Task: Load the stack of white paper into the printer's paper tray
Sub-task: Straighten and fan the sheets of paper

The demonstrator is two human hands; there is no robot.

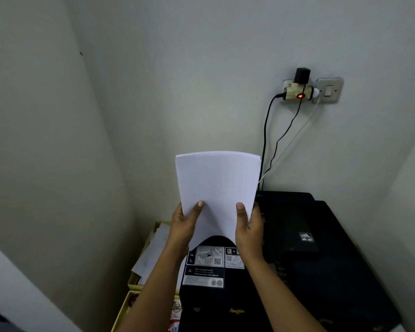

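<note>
Nearest the viewer, two bare forearms reach forward over the black printer (297,271), which occupies the lower right of the corner. Printed instruction labels (209,267) are visible on the printer's top surface between the forearms. The left hand (185,226) grips the lower left edge of the stack of white paper (217,188), thumb pressed on the front face. The right hand (248,226) grips the lower right edge in the same manner, thumb on the front face. The stack is held upright above the printer, its lower edge bowed upward between the two hands and its top edge curved slightly; it is not in any tray. Left of the printer, yellow boxes (139,279) hold loose papers and envelopes. Behind the stack, cables (265,140) run up the rear wall from the back of the printer. At the far end, the cables meet a wall adapter (297,92) showing a lit red indicator, with a black plug on top. A white wall switch (329,90) is mounted just beside it on the right.
</note>
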